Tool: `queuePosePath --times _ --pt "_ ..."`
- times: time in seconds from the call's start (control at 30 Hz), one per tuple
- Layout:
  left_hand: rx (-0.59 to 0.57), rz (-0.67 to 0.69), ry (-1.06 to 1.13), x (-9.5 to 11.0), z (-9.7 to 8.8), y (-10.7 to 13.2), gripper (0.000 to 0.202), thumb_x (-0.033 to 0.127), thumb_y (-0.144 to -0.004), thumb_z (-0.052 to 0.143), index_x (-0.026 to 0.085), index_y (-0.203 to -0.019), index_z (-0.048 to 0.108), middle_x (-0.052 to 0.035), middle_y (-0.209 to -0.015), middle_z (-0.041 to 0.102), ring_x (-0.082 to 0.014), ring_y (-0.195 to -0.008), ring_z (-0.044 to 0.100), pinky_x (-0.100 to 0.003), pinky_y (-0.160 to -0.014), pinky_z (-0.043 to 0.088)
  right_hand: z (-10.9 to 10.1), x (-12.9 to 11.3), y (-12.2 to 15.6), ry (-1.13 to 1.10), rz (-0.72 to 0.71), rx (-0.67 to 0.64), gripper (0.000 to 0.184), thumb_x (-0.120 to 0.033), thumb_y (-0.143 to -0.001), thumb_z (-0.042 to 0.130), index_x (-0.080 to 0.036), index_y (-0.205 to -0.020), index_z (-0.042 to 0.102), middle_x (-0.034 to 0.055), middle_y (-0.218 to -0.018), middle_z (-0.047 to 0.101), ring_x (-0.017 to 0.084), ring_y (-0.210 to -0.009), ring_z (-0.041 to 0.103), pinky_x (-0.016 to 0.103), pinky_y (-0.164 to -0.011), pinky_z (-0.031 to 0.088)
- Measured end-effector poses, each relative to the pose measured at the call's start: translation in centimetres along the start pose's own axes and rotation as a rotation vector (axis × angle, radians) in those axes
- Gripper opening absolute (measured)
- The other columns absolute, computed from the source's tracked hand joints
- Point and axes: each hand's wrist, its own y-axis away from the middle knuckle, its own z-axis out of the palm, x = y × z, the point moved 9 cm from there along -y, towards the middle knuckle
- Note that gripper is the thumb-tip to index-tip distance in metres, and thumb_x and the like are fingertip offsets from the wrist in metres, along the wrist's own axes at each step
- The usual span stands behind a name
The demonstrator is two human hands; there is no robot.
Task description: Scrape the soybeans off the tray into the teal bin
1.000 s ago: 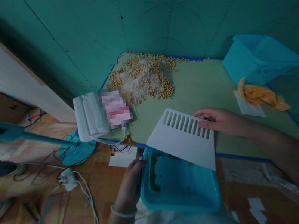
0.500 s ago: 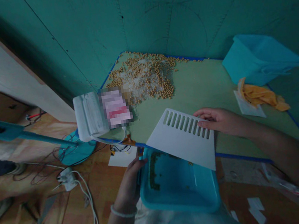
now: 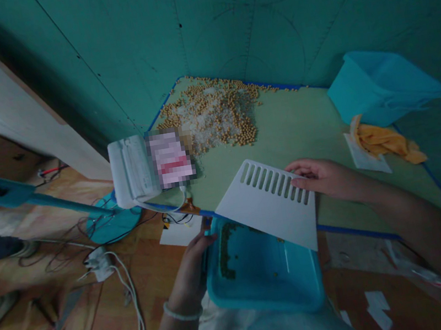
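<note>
My right hand [image 3: 323, 176] grips the slotted top of a white plastic scraper [image 3: 268, 205], whose wide blade tilts down over the table's front edge. Below that edge my left hand [image 3: 192, 267] is closed on the left rim of a blue tray [image 3: 263, 278]. A few beans lie inside the tray along its left side. A heap of tan beans mixed with white grains [image 3: 212, 113] sits at the far left of the green table [image 3: 302, 129].
A white device [image 3: 133, 170] rests on the table's left corner. A blue bin [image 3: 379, 84] and an orange cloth [image 3: 384, 142] lie at the right. Cables and a power strip [image 3: 99, 259] lie on the wooden floor beside a fan base [image 3: 112, 224].
</note>
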Motion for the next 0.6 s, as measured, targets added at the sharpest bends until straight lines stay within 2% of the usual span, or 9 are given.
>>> queuePosePath --times 0.23,0.4,0.6 --pt "-0.005 -0.005 0.014 0.2 0.8 0.5 0.039 0.016 -0.070 0.052 0.016 -0.109 0.054 -0.0029 -0.077 0.073 -0.0229 -0.072 0.066 -0.030 -0.066 0.051 -0.1 -0.2 0.0 0.003 0.007 0.023 0.025 -0.031 -0.072 0.052 -0.021 -0.095 0.051 0.0023 -0.083 0.062 0.015 -0.072 0.058 0.027 -0.061 0.046" --pt "0.054 0.015 -0.005 0.8 1.0 1.0 0.038 0.015 -0.069 0.050 0.013 -0.107 0.056 -0.0042 -0.074 0.073 -0.0243 -0.074 0.066 -0.032 -0.067 0.051 -0.4 -0.3 0.0 -0.039 0.023 0.038 0.023 -0.031 -0.072 0.053 -0.021 -0.092 0.051 0.0023 -0.082 0.061 0.014 -0.070 0.058 0.026 -0.060 0.046" --pt "0.029 0.002 0.015 0.5 0.5 1.1 0.034 0.016 -0.070 0.052 0.015 -0.103 0.057 -0.0023 -0.073 0.073 -0.0233 -0.075 0.066 -0.031 -0.069 0.050 -1.3 -2.2 0.5 -0.027 -0.045 0.139 0.022 -0.035 -0.075 0.049 -0.021 -0.091 0.053 0.0014 -0.072 0.057 0.012 -0.061 0.054 0.023 -0.051 0.044"
